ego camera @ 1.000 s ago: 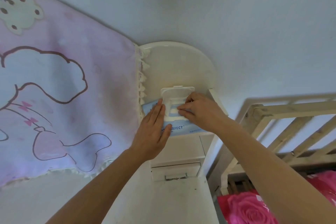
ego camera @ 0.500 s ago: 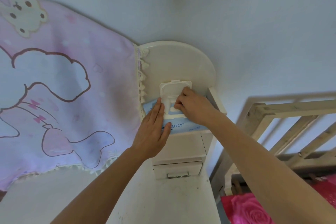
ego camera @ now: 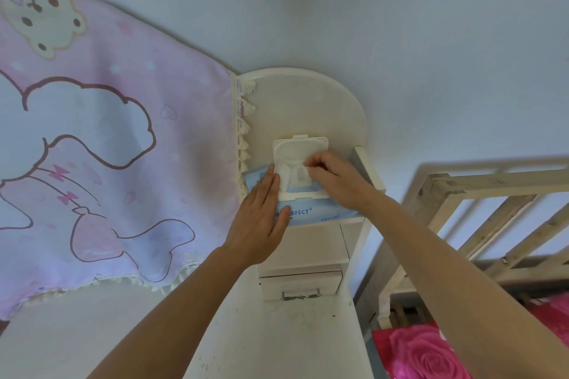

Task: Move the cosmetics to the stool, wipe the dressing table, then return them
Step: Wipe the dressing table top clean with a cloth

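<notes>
The white dressing table fills the foreground, with a small drawer at its back. On the shelf above, the left hand lies flat on a blue pack of wipes, fingers straight and together. The right hand pinches a white wipe at the pack's opening, below the raised lid.

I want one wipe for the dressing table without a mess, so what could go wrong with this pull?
1. The right hand pinches the wipe at the opening of the wipe pack. A fast tug may tear it or drag out extra sheets.
2. The wipe pack sits at the front edge of its shelf, held only by the flat left hand. If that hand lifts, the pull could slide the pack off.
</notes>
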A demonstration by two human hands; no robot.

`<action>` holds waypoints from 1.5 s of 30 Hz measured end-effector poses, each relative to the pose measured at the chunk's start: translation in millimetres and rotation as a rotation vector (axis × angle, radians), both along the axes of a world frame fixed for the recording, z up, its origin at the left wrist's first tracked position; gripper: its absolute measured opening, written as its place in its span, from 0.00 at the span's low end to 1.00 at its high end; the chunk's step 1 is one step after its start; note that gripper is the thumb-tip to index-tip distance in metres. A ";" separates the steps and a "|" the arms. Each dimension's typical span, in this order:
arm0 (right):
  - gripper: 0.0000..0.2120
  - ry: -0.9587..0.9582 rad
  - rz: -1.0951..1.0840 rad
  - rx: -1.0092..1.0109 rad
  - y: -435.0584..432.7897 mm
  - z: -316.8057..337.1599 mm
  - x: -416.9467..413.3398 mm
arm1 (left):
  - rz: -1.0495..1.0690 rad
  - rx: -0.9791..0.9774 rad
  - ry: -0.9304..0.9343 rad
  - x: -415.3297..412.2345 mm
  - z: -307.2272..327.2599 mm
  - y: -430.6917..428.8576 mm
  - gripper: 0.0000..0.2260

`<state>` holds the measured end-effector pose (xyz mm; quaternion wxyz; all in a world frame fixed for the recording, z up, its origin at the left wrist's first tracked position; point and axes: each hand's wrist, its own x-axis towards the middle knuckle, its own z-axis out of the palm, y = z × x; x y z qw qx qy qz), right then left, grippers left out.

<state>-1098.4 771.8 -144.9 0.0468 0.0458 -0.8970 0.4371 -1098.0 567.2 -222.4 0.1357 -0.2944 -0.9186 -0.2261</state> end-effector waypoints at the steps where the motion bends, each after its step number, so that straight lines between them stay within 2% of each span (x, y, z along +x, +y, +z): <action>1: 0.09 0.003 0.029 0.034 0.5 -1.3 0.4 | 0.001 0.002 -0.002 0.1 -0.2 -0.4 0.32; 3: 0.13 0.042 0.070 0.155 0.4 -4.2 -1.0 | 0.001 0.009 -0.005 0.0 -0.8 -1.0 0.32; 5: 0.06 0.091 0.050 0.222 -4.2 -4.4 -2.8 | 0.003 0.011 -0.016 -0.2 -1.1 -0.9 0.33; 6: 0.06 0.113 0.025 0.212 -6.7 -3.3 -3.4 | 0.005 0.009 -0.021 -0.4 -1.3 -0.9 0.33; 10: 0.12 0.254 -0.072 -0.049 -13.7 7.4 -4.0 | 0.003 0.005 -0.023 -0.1 -0.5 -1.6 0.33; 12: 0.11 0.327 -0.122 -0.172 -16.0 16.0 -0.8 | 0.000 0.000 -0.027 -0.5 -0.4 -2.1 0.32; 16: 0.10 0.394 -0.149 -0.243 -24.0 30.5 7.2 | 0.004 -0.017 -0.035 -1.4 0.1 -2.5 0.33; 20: 0.09 0.430 -0.234 -0.489 -33.3 56.7 15.1 | 0.000 -0.030 -0.040 -1.6 0.7 -3.1 0.33; 26: 0.08 0.603 -0.257 -0.619 -40.6 89.1 33.0 | -0.004 -0.034 -0.037 -1.1 1.4 -3.4 0.31; 29: 0.08 0.763 -0.296 -0.703 -38.3 105.2 37.6 | 0.002 -0.035 -0.032 -0.3 2.2 -2.9 0.31; 32: 0.08 0.903 -0.350 -0.604 -26.4 113.8 34.0 | -0.004 -0.020 -0.035 0.1 2.7 -2.1 0.31; 34: 0.08 0.790 -0.359 -0.481 -22.9 98.4 33.3 | -0.010 -0.011 -0.038 0.4 2.5 -1.9 0.30; 38: 0.17 0.351 -0.359 -0.227 -19.2 20.6 46.3 | -0.025 -0.017 0.001 2.8 0.7 -3.3 0.27; 41: 0.14 0.241 -0.375 -0.270 -15.0 -36.8 70.2 | -0.003 0.000 0.070 9.8 -3.5 -3.8 0.27; 43: 0.12 0.172 -0.365 -0.320 -14.2 -66.9 85.5 | 0.033 0.092 0.084 19.6 -8.9 -1.8 0.26; 45: 0.15 0.097 -0.351 -0.313 -12.9 -94.1 99.7 | 0.103 0.216 0.111 37.0 -19.2 0.6 0.27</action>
